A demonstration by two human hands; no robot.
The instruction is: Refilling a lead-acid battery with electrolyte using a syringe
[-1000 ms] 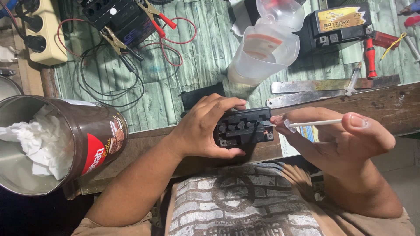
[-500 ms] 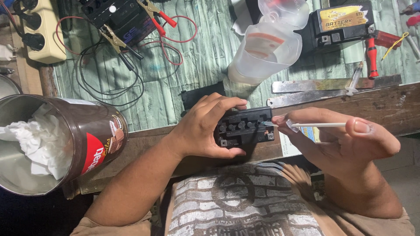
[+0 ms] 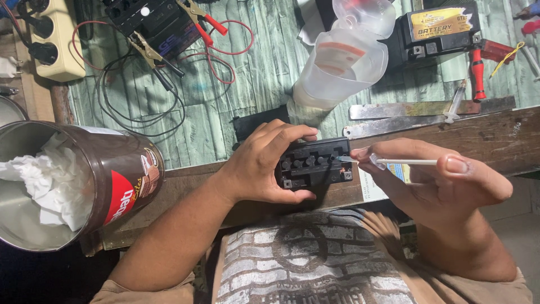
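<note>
A small black battery [image 3: 316,165] with a row of round cell holes on top rests on the wooden bench edge [image 3: 484,138]. My left hand [image 3: 269,163] grips its left side, fingers over the far edge and thumb on the near edge. My right hand [image 3: 437,180] holds a clear syringe [image 3: 394,161] sideways, thumb on the plunger end. The syringe tip touches the battery's top at its right end.
A tin can [image 3: 84,191] stuffed with white tissue lies at left. Behind stand clear plastic jugs [image 3: 343,62], a second black battery [image 3: 441,28], a black charger with clamp leads [image 3: 154,25], a power strip [image 3: 53,39], metal strips [image 3: 427,108], another syringe [image 3: 454,104] and red-handled tools [image 3: 478,70].
My right hand has shifted slightly left, bringing the syringe tip closer onto the battery's top. The left hand and battery have stayed where they were.
</note>
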